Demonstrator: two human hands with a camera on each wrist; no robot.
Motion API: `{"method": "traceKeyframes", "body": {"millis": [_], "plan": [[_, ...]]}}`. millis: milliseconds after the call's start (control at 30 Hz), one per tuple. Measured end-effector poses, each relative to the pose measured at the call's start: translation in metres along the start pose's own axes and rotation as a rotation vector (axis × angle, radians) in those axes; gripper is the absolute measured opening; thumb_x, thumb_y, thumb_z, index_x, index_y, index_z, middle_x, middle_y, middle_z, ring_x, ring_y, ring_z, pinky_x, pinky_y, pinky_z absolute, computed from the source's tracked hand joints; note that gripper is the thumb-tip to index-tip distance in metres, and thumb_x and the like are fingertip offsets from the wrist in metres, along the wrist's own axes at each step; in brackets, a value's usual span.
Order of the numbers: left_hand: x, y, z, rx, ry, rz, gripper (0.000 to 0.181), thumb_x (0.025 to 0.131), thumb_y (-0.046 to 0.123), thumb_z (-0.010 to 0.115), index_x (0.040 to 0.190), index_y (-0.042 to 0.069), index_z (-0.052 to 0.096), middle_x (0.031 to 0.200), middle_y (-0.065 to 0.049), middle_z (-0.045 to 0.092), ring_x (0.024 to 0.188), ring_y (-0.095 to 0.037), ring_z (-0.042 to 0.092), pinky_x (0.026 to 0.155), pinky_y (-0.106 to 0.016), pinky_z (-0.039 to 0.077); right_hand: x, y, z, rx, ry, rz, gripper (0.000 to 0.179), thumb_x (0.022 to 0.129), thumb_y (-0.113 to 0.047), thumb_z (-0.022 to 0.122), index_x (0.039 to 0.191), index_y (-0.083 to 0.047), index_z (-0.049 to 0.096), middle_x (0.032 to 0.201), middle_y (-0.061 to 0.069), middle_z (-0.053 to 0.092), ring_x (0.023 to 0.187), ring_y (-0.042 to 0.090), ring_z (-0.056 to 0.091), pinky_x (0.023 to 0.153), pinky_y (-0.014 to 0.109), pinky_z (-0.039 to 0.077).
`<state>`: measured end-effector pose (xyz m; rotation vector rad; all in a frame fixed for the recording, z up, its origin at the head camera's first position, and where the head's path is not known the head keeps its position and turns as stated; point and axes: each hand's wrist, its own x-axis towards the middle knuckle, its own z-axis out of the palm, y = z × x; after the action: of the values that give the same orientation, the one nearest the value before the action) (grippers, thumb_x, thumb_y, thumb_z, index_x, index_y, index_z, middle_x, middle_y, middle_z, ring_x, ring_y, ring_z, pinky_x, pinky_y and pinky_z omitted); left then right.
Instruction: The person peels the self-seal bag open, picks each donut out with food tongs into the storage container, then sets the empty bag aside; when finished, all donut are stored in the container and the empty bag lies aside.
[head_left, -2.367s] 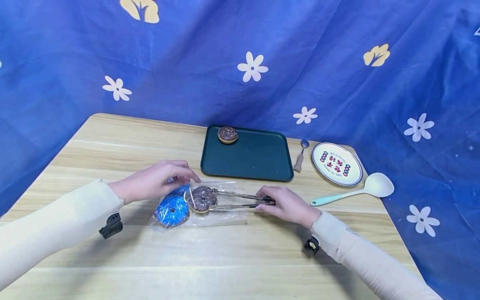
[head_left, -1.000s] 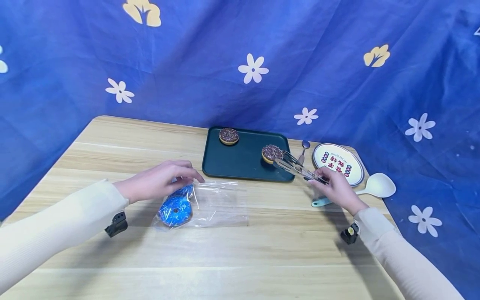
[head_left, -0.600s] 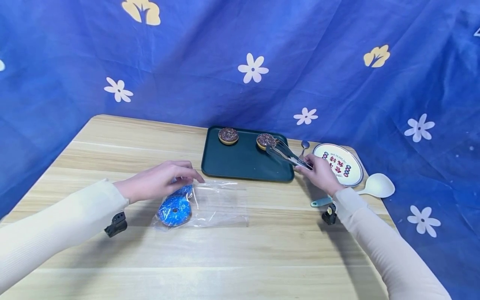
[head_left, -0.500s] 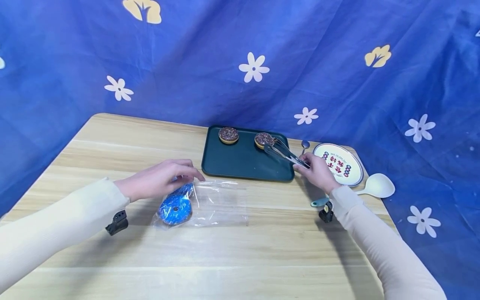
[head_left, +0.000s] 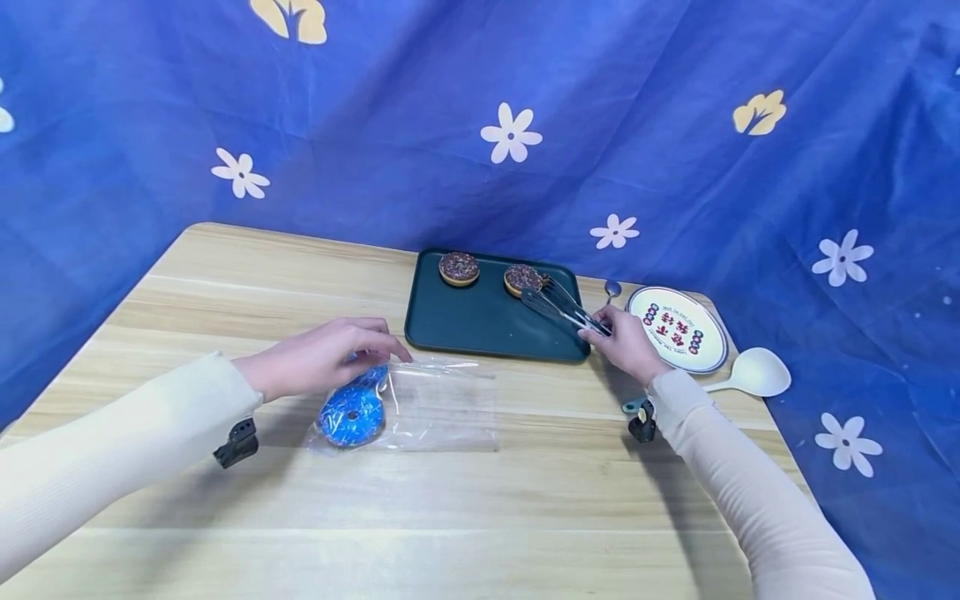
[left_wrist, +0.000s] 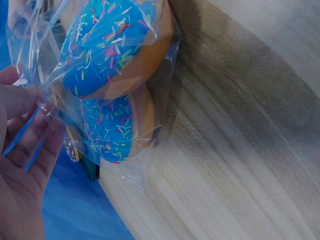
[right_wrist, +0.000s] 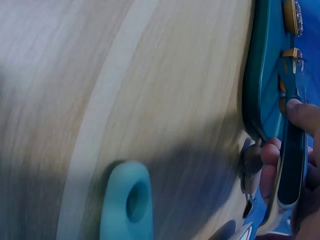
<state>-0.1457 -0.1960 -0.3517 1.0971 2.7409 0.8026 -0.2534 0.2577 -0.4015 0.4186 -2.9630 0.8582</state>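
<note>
My left hand (head_left: 327, 360) pinches the upper edge of a clear plastic bag (head_left: 444, 423) lying on the table. Inside the bag are two blue-iced doughnuts with sprinkles; the front doughnut (left_wrist: 112, 45) partly covers the rear doughnut (left_wrist: 112, 130) in the left wrist view. My right hand (head_left: 628, 343) grips a pair of metal tongs (right_wrist: 293, 160) over the right side of a dark green tray (head_left: 480, 332). The tongs' tips are at a chocolate-iced doughnut (head_left: 522, 280) on the tray. To its left on the tray sits another chocolate doughnut (head_left: 459, 267).
Right of the tray are a small spoon (head_left: 612, 289), partly behind my right hand, and a white plate (head_left: 693, 321) with red lettering. A white ladle (head_left: 759, 372) with a mint handle (right_wrist: 122, 200) lies in front of the plate. A blue flowered cloth (head_left: 375, 125) hangs behind the table.
My right hand has carried the chocolate doughnut with the tongs from the bag to the tray, then moved leftward and back across it. My left hand stays at the bag.
</note>
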Motion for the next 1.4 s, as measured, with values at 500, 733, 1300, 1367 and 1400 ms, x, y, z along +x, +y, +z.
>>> {"method": "traceKeyframes", "body": {"millis": [500,733,1300,1367,1400], "plan": [[0.001,0.001,-0.002,-0.024,-0.005,0.028,0.046,0.093,-0.011,0.067,0.12,0.025,0.076,0.105,0.001,0.07,0.097,-0.012,0.067,0.089,-0.034,0.061,-0.026,0.001,-0.027,0.02,-0.01,-0.116,0.028,0.094,-0.02,0.08,0.112,-0.002,0.069,0.102,0.015,0.074,0.073,0.013,0.054,0.067,0.024,0.045],[0.003,0.003,-0.003,-0.013,-0.013,0.014,0.042,0.095,-0.007,0.068,0.12,0.025,0.076,0.101,0.003,0.069,0.094,-0.011,0.065,0.087,-0.032,0.06,-0.057,-0.002,-0.034,0.017,-0.081,-0.304,0.025,0.09,-0.012,0.082,0.113,-0.004,0.073,0.106,0.009,0.079,0.096,0.022,0.073,0.083,0.035,0.059],[0.002,0.001,-0.003,-0.023,-0.008,0.014,0.046,0.093,-0.011,0.066,0.121,0.024,0.076,0.106,0.0,0.071,0.098,-0.014,0.068,0.091,-0.036,0.061,-0.098,-0.036,-0.011,0.058,-0.293,-0.45,0.019,0.092,-0.021,0.081,0.108,-0.015,0.074,0.098,-0.012,0.073,0.087,0.001,0.064,0.078,0.027,0.059],[0.002,0.002,-0.002,-0.022,-0.006,0.013,0.046,0.093,-0.01,0.066,0.121,0.025,0.076,0.105,0.0,0.071,0.098,-0.015,0.068,0.091,-0.036,0.061,-0.097,-0.04,-0.008,0.06,-0.299,-0.466,0.019,0.093,-0.021,0.081,0.109,-0.014,0.074,0.099,-0.01,0.075,0.088,0.003,0.066,0.08,0.028,0.059],[0.002,0.002,-0.002,-0.02,-0.005,0.014,0.045,0.094,-0.01,0.067,0.121,0.025,0.076,0.106,0.0,0.071,0.099,-0.015,0.068,0.091,-0.037,0.061,-0.096,-0.041,-0.006,0.06,-0.302,-0.473,0.019,0.093,-0.022,0.081,0.109,-0.014,0.074,0.099,-0.009,0.075,0.089,0.004,0.066,0.08,0.028,0.06]]}}
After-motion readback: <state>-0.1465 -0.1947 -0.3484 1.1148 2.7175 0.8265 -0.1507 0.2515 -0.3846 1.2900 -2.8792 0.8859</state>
